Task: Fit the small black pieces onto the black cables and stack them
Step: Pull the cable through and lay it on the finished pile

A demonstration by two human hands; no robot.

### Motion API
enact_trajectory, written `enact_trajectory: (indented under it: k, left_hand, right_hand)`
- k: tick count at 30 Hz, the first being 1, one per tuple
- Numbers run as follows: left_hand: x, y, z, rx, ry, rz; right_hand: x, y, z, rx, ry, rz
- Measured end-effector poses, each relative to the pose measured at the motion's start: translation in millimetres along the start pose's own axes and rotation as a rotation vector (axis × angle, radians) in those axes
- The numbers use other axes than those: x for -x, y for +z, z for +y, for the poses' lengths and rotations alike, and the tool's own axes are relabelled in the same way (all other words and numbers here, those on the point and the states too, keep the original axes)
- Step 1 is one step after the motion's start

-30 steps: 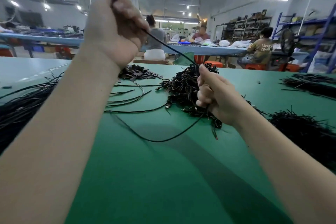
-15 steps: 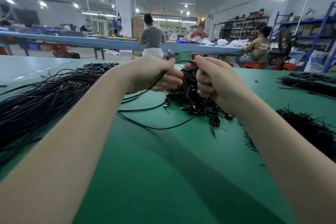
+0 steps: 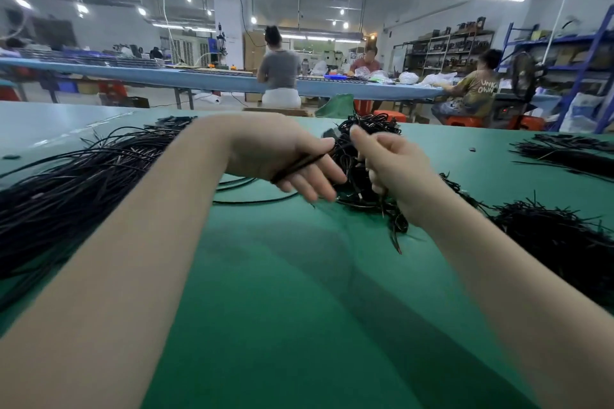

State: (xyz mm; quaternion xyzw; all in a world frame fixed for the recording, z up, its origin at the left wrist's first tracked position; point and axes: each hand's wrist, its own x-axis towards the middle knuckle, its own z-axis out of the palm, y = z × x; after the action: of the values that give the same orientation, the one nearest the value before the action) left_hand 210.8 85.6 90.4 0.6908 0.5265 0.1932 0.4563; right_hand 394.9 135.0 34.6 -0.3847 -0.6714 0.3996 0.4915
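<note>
My left hand [image 3: 279, 156] pinches a thin black cable [image 3: 299, 164] between thumb and forefinger, its other fingers spread downward. Close to its right, my right hand [image 3: 392, 163] is curled with the thumb up, gripping the same cable's end; whether a small black piece is in it is hidden. Behind both hands lies a tangled heap of black cables [image 3: 358, 183]. A large pile of straight black cables [image 3: 76, 183] covers the table's left side. Loose cable loops [image 3: 252, 201] trail from under my left hand.
The green table [image 3: 299, 292] stretches toward me. More black cable bundles lie at the right [image 3: 558, 236] and far right [image 3: 571, 153]. Small black pieces [image 3: 172, 121] lie in a heap at the far left. Three people sit at a blue bench [image 3: 199, 76] behind.
My left hand came down from high above the table and met my right hand over the tangled heap. Its lower fingers have now spread, and both hands sit a little lower.
</note>
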Motion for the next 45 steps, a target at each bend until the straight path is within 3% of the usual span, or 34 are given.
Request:
enact_trajectory:
  k: [2,4,6,8,9,11,14,17,18,21,22,26,28,30,33,35,37,42,45]
  left_hand:
    - [-13.5,7.3,2.4,0.189,0.079,0.185]
    - [-16.8,3.2,5.5,0.614,0.274,0.319]
    - [-11.5,-5.3,8.4,0.957,0.48,0.321]
    - [0.2,-14.2,9.4,1.089,0.636,0.229]
    - [6.3,-18.4,9.1,1.071,0.667,0.195]
    - [14.5,-27.1,4.7,0.885,0.61,0.142]
    - [11.1,-26.5,-7.4,0.363,0.283,0.034]
    - [-12.2,-3.3,-12.2,0.054,0.016,0.063]
    - [-20.2,3.5,-11.7,0.122,0.031,0.123]
    - [-31.7,9.9,-8.3,0.68,0.202,0.24]
    - [-32.7,9.8,-7.6,0.769,0.258,0.253]
    - [-31.8,9.9,-4.2,0.988,0.406,0.303]
    - [-30.7,9.2,-5.7,1.044,0.411,0.276]
    - [-32.9,9.9,-10.2,1.061,0.393,0.218]
    - [-40.6,18.2,-20.1,1.041,0.33,0.105]
    - [-47.2,27.2,-29.1,0.99,0.257,0.081]
    - [-52.6,37.6,-40.2,0.961,0.183,0.089]
    - [-62.3,50.5,-54.6,0.86,0.08,0.278]
    - [-65.7,54.3,-59.9,0.556,0.031,0.449]
  right_hand:
    - [1.7,4.8,-13.2,-0.154,-0.075,-0.115]
    - [5.8,12.5,-17.9,-0.275,-0.066,-0.313]
    - [9.8,17.3,-11.1,-0.276,0.033,-0.518]
    - [16.2,19.4,3.0,-0.137,0.166,-0.655]
    - [18.2,20.6,11.1,-0.052,0.217,-0.656]
    - [17.3,19.9,20.1,0.08,0.265,-0.49]
    - [7.9,9.5,13.2,0.197,0.208,-0.093]
    - [1.0,3.1,-4.7,0.17,0.007,0.014]
    - [1.4,5.7,-11.0,0.134,-0.044,-0.02]
    - [8.0,19.2,-18.6,0.115,-0.155,-0.123]
    - [9.6,22.2,-16.6,0.115,-0.165,-0.153]
    - [15.1,26.1,6.0,0.057,0.008,-0.332]
    - [15.2,26.6,22.3,0.093,0.091,-0.323]
    - [14.7,28.1,35.8,0.046,0.177,-0.289]
    - [12.7,29.7,40.8,-0.33,0.35,-0.283]
    - [12.0,29.7,42.3,-0.496,0.38,-0.26]
    - [13.1,31.5,47.9,-0.489,0.36,-0.228]
    - [16.5,39.6,64.0,-0.391,0.316,-0.104]
    - [15.0,40.9,65.7,-0.343,0.302,-0.051]
